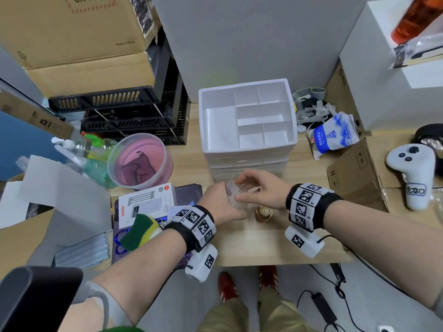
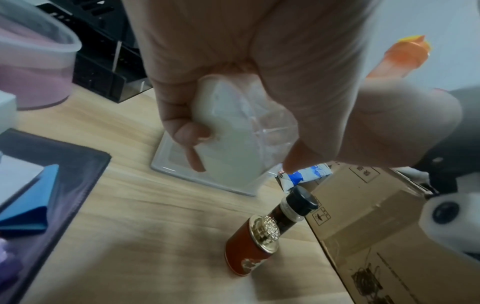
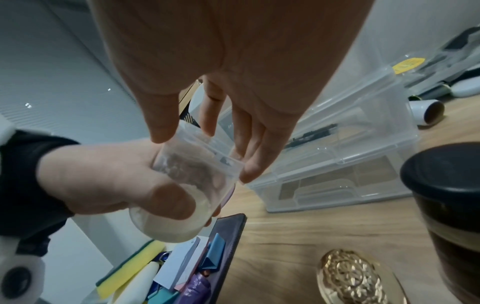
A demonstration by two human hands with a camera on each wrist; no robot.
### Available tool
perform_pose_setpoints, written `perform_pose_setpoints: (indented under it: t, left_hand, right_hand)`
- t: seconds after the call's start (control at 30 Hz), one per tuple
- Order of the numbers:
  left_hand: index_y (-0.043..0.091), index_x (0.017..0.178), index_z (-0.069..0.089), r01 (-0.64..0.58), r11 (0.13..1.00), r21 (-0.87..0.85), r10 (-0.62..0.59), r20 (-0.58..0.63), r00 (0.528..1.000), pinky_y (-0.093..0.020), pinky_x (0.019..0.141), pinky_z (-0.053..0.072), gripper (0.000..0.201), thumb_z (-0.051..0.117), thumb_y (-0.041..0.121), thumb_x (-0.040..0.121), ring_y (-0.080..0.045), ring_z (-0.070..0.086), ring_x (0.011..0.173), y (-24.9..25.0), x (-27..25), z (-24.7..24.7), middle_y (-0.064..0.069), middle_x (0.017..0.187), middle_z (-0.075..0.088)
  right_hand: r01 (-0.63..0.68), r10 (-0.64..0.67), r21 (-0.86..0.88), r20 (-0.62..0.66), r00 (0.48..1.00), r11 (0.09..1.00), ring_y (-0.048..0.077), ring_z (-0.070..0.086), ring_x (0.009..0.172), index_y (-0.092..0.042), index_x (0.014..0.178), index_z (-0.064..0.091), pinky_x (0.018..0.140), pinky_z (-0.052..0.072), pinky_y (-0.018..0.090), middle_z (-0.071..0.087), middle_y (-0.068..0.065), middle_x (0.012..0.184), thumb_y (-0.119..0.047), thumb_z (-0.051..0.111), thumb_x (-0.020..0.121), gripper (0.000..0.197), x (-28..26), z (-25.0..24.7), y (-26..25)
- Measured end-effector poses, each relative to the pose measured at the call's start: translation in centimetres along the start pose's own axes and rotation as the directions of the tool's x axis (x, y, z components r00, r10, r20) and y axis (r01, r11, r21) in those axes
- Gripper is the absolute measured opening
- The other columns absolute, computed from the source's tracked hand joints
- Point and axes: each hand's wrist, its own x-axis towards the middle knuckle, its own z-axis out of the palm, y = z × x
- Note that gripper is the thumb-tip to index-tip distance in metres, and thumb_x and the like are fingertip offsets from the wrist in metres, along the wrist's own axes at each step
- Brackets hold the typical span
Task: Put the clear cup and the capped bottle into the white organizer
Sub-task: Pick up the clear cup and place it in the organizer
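Observation:
My left hand (image 1: 223, 200) grips the clear cup (image 1: 231, 188) around its body, just above the table in front of the white organizer (image 1: 247, 87). My right hand (image 1: 239, 189) comes from above and pinches the cup's rim between thumb and fingers; the right wrist view shows this grip on the cup (image 3: 182, 174). The left wrist view shows the cup (image 2: 228, 144) in my left hand (image 2: 241, 148). The capped bottle (image 2: 298, 205), dark with a black cap, stands behind a red can (image 2: 249, 253) with a gold lid. In the head view my right hand hides the bottle.
The organizer sits on clear drawers (image 3: 337, 164). A pink tub (image 1: 140, 161) stands to the left, a cardboard box (image 1: 354, 173) and a blue-white bag (image 1: 335, 135) to the right. A dark tray (image 2: 64, 185) with papers lies near my left wrist.

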Motion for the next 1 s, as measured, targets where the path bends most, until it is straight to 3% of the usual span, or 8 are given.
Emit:
perform_pose_setpoints:
  t: [0.13, 0.3, 0.4, 0.5, 0.6, 0.7, 0.9, 1.0]
  left_hand:
    - [0.013, 0.076, 0.063, -0.02, 0.999, 0.034, 0.02, 0.001, 1.0, -0.032, 0.058, 0.055, 0.022, 0.076, 0.025, 0.062, -0.012, 0.059, 0.06, 0.4, -0.2, -0.4, -0.006, 0.07, 0.07]
    - [0.025, 0.089, 0.064, 0.025, 0.997, -0.07, -0.027, -0.039, 0.999, -0.032, 0.065, 0.063, 0.038, 0.077, 0.035, 0.054, -0.007, 0.071, 0.073, -0.1, -0.2, -0.7, 0.003, 0.082, 0.074]
    - [0.026, 0.104, 0.059, -0.053, 0.982, -0.181, 0.03, -0.129, 0.991, -0.015, 0.07, 0.055, 0.052, 0.083, 0.029, 0.058, 0.01, 0.066, 0.081, 1.3, -0.7, -2.3, 0.013, 0.093, 0.071]
    - [0.019, 0.118, 0.041, -0.191, 0.931, -0.311, 0.107, -0.267, 0.958, -0.025, 0.084, 0.054, 0.077, 0.085, 0.034, 0.057, -0.005, 0.065, 0.098, 3.3, -0.6, -5.4, 0.01, 0.11, 0.061]
    - [0.022, 0.128, 0.037, -0.259, 0.954, -0.151, 0.176, -0.415, 0.893, -0.036, 0.096, 0.052, 0.081, 0.078, 0.04, 0.06, -0.016, 0.059, 0.113, 4.3, 0.7, -9.1, 0.006, 0.12, 0.057]
    - [0.012, 0.143, 0.033, -0.195, 0.978, 0.075, 0.208, -0.419, 0.884, -0.041, 0.108, 0.042, 0.093, 0.075, 0.033, 0.064, -0.024, 0.046, 0.128, 4.3, 1.7, -11.6, -0.005, 0.138, 0.045]
    - [0.017, 0.14, 0.041, -0.178, 0.944, 0.278, 0.272, -0.35, 0.896, -0.031, 0.104, 0.036, 0.079, 0.074, 0.023, 0.069, -0.027, 0.041, 0.123, 2.5, 2.8, -11.0, -0.007, 0.131, 0.045]
    - [0.018, 0.129, 0.051, -0.141, 0.933, 0.332, 0.277, -0.408, 0.87, -0.032, 0.097, 0.037, 0.064, 0.067, 0.027, 0.068, -0.026, 0.04, 0.112, 2.0, 2.9, -10.4, -0.003, 0.117, 0.043]
  right_hand:
    - [0.007, -0.005, -0.108, 0.021, 1.0, 0.994, 0.021, 0.065, 0.098, -0.022, 0.102, 0.056, 0.092, 0.053, 0.042, 0.067, 0.001, 0.104, -0.034, 0.078, 0.076, 0.036, 0.1, -0.2, -0.6]
    - [0.054, -0.053, -0.164, 0.012, 0.999, 0.985, 0.015, 0.062, 0.098, -0.028, 0.107, 0.05, 0.088, 0.053, 0.04, 0.064, -0.003, 0.107, -0.043, 0.075, 0.074, 0.044, -0.6, -0.6, -2.3]
    - [0.138, -0.143, -0.187, -0.013, 0.99, 0.972, 0.014, 0.06, 0.093, -0.031, 0.106, 0.049, 0.083, 0.051, 0.031, 0.062, -0.006, 0.104, -0.041, 0.077, 0.069, 0.047, -1.0, -1.8, -5.4]
    - [0.261, -0.299, -0.299, -0.088, 0.95, 0.918, 0.014, 0.059, 0.094, -0.026, 0.108, 0.051, 0.08, 0.048, 0.026, 0.059, -0.008, 0.106, -0.032, 0.079, 0.067, 0.05, 0.0, -3.7, -9.4]
    - [0.275, -0.386, -0.396, -0.236, 0.892, 0.876, 0.016, 0.057, 0.096, -0.026, 0.109, 0.05, 0.08, 0.044, 0.029, 0.055, -0.005, 0.112, -0.032, 0.077, 0.066, 0.05, 2.6, -5.5, -12.4]
    - [0.165, -0.328, -0.501, -0.258, 0.909, 0.85, 0.023, 0.059, 0.099, -0.027, 0.111, 0.049, 0.081, 0.049, 0.037, 0.051, 0.0, 0.119, -0.038, 0.072, 0.069, 0.049, 5.3, -6.5, -13.4]
    - [0.059, -0.226, -0.649, -0.177, 0.958, 0.759, 0.024, 0.06, 0.088, -0.027, 0.116, 0.05, 0.077, 0.048, 0.035, 0.057, 0.002, 0.116, -0.05, 0.068, 0.072, 0.052, 7.6, -5.2, -11.4]
    - [0.098, -0.227, -0.609, -0.137, 0.964, 0.787, 0.022, 0.062, 0.101, -0.03, 0.113, 0.051, 0.086, 0.05, 0.038, 0.062, -0.001, 0.114, -0.059, 0.064, 0.067, 0.056, 7.5, -5.1, -11.1]
